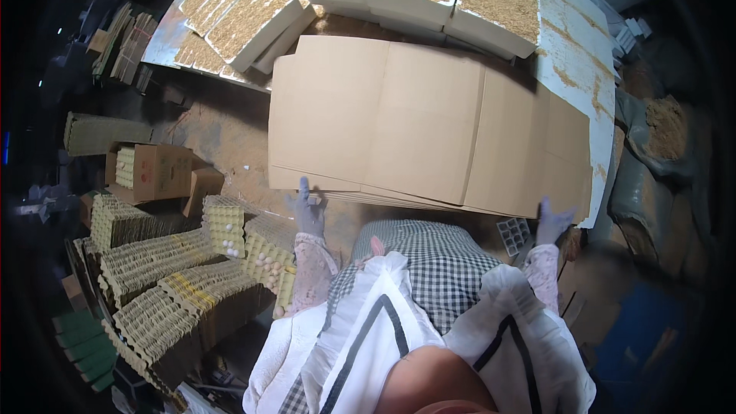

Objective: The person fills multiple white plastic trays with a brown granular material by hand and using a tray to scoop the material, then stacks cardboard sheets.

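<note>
A stack of flat brown cardboard sheets [429, 123], creased like folded-down cartons, lies in front of me. Its near edge shows several layers slightly fanned out. At the near left corner, my left hand [310, 215] in a thin greyish glove has its fingers stretched out and apart. My right hand [553, 224], gloved the same way, is spread by the near right edge of the stack. Neither hand visibly grips a sheet. Whether the fingertips touch the cardboard, I cannot tell. A small grey tray with square cells [513, 236] sits just left of my right hand.
White foam boxes [414, 4] topped with straw-coloured shavings stand behind the cardboard on a pale table [571, 46]. Stacked egg trays [157, 261], some holding eggs [268, 268], fill the left. An open carton [162, 172] stands beyond them. Full sacks [644, 199] lie at right.
</note>
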Demonstrator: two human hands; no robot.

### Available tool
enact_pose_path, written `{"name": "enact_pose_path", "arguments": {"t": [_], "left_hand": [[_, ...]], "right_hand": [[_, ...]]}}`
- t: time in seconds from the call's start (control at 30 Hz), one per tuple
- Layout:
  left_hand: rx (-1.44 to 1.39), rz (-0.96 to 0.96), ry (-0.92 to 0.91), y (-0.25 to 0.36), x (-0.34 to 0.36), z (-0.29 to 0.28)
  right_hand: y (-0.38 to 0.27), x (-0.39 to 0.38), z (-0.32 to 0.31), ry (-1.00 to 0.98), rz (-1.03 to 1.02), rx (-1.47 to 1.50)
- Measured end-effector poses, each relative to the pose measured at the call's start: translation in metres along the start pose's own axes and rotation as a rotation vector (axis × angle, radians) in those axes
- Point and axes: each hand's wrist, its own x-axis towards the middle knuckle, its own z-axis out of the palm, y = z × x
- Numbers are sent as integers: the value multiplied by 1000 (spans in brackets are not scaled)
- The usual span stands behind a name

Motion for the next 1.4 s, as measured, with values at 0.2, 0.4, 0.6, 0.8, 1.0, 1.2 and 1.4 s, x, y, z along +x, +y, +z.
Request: {"name": "enact_pose_path", "arguments": {"t": [0.2, 0.4, 0.6, 0.8, 1.0, 1.2, 1.4], "left_hand": [[137, 31, -166, -6, 31, 8], [263, 572, -354, 71, -70, 85], [1107, 1164, -411, 88, -72, 36], [1609, 1644, -230, 101, -44, 35], [1800, 1825, -747, 122, -40, 81], [1822, 1462, -1364, 167, -27, 140], [1951, 1056, -1698, 192, -3, 241]], "right_hand": [[-156, -117, 16, -469, -1145, -180], [-201, -122, 35, -577, -1151, -347], [-236, -103, -23, -717, -1155, -363], [-259, -86, -46, -842, -1217, -447], [-250, -86, -36, -794, -1269, -458], [-286, -82, -52, -937, -1215, -473], [-301, -47, -50, -1031, -1287, -283]]}}
